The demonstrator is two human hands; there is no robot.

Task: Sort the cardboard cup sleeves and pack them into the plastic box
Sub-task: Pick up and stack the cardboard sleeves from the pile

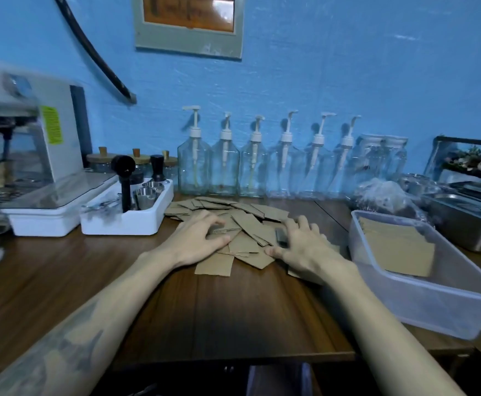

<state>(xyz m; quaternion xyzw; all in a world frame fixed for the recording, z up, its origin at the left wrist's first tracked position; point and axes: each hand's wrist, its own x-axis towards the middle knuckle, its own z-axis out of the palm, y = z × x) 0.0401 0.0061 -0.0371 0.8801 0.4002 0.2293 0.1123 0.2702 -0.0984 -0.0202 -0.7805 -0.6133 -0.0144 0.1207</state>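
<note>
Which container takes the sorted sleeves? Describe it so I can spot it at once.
Start at the wooden counter and go to its right end, past the loose pile of cardboard sleeves. There sits the translucent plastic box, low and rectangular, with a flat stack of sleeves already inside. Unlike the shiny steel tray behind it, it is frosted plastic.
</note>
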